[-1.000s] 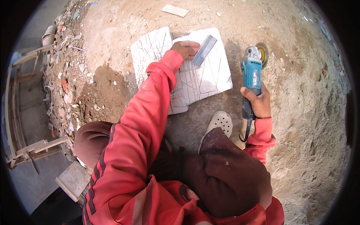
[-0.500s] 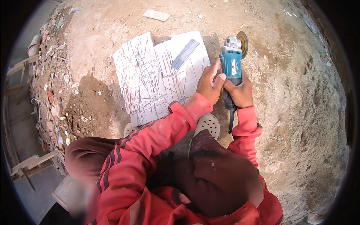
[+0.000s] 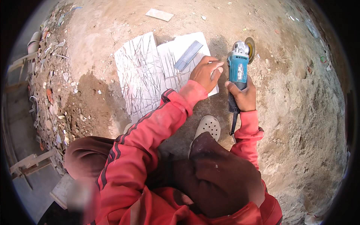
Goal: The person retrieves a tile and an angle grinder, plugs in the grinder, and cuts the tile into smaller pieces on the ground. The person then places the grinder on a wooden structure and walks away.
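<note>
My right hand (image 3: 246, 96) is wrapped around the black rear grip of a teal angle grinder (image 3: 237, 69). The grinder points away from me, its yellowish cutting disc (image 3: 251, 50) on the right side of the head. My left hand (image 3: 205, 76) is apart from the grinder, over the right edge of a pale slab (image 3: 176, 81); its thumb and fingers are spread, with nothing visible in them. A flat grey strip (image 3: 188, 55) lies on that slab, just beyond my left hand. Beside it on the left is another pale slab (image 3: 138, 69), scored with many crossing cuts.
A thin pale tile piece (image 3: 159, 14) lies on the dirt beyond the slabs. Rubble (image 3: 56, 86) runs along the left side, by a ledge with wooden pieces below. My clog (image 3: 208, 127) stands near the slabs. Rough, uneven earth (image 3: 296, 112) stretches to the right.
My left hand has come off the grinder's side and shifted left over the slab. In my right hand, the grinder has moved slightly right and nearer to me.
</note>
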{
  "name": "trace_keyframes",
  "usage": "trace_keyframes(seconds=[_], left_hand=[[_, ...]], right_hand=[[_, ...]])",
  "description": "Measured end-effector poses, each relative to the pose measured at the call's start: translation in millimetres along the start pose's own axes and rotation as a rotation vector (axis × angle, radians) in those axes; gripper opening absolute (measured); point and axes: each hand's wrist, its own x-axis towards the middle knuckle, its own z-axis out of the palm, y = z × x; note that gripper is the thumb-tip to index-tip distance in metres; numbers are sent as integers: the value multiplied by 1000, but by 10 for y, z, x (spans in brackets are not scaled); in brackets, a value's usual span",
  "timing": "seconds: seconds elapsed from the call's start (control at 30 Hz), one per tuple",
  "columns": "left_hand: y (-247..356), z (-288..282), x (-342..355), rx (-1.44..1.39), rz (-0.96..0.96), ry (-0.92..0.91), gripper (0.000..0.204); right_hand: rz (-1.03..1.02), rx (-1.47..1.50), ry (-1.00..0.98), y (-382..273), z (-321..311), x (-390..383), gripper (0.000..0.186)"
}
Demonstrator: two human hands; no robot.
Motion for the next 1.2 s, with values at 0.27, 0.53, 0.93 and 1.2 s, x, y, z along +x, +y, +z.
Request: trace_keyframes(seconds=[0.27, 0.53, 0.93, 1.2], left_hand=[[-482, -609, 464, 592, -536, -37, 46], [562, -1488, 1004, -621, -894, -41, 43], [5456, -3191, 2081, -1774, -1091, -221, 55], [9013, -3857, 2771, -1656, -1141, -621, 61]], right_hand=[[76, 1, 69, -245, -80, 178, 42], [285, -162, 100, -1544, -959, -167, 53], [619, -207, 110, -4960, -4096, -1859, 77], [774, -71, 363, -6850, -6133, -3791, 79]])
